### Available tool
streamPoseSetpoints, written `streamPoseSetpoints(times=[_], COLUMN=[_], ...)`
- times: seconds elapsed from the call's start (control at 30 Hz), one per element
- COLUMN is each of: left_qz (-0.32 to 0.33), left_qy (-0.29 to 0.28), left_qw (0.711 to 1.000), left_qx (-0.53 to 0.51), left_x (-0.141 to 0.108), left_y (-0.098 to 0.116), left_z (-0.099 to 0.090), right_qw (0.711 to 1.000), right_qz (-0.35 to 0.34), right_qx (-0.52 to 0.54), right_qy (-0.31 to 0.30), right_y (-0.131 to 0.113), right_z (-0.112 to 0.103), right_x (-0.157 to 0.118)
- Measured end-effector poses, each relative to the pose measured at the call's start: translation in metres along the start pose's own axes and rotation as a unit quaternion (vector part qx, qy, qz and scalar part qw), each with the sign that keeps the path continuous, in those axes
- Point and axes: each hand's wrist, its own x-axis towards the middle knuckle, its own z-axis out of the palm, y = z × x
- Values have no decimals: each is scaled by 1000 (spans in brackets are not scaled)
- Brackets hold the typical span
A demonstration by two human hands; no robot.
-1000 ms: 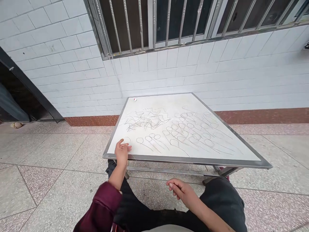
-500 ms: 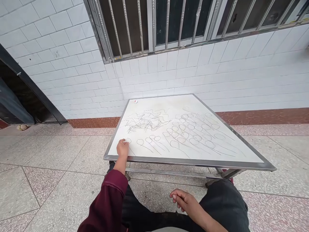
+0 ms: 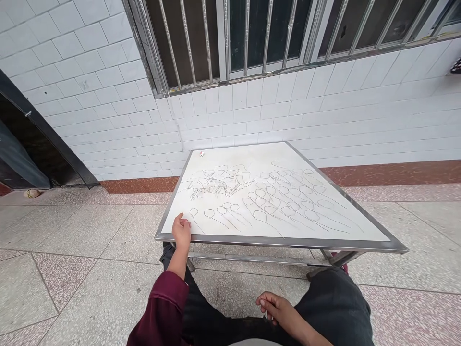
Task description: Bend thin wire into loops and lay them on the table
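At the table edge (image 3: 281, 243), left hand (image 3: 181, 232), grip unclear

One left hand (image 3: 181, 232) and one right hand (image 3: 279, 310) at 6 o'clock; one steel-framed table (image 3: 281, 244) bearing one scribble tangle (image 3: 216, 182), dozens of drawn loops (image 3: 260, 216) and one small white object (image 3: 202, 154); one barred window (image 3: 222, 38) at 12 o'clock; one tan lump (image 3: 32, 193) at 9 o'clock.

Whether the left hand (image 3: 181, 231) or right hand (image 3: 279, 310) pinches anything is too small to tell.
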Motion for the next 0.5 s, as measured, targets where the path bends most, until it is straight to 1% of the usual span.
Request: streamPoseSetpoints(times=[0.17,0.27,0.37,0.5], left_qz=[49,66,73,77], left_qy=[29,48,56,59], left_qw=[998,995,993,992], left_qx=[25,50,69,83], left_x=[-6,-7,-8,-8], left_y=[2,3,4,7], left_z=[2,4,5,3], right_qw=[999,998,997,996], right_qz=[39,61,72,73], right_qx=[-6,-17,-23,-47], right_qy=[7,14,20,22], right_y=[37,55,61,55], right_z=[3,1,0,1], right_x=[13,20,23,20])
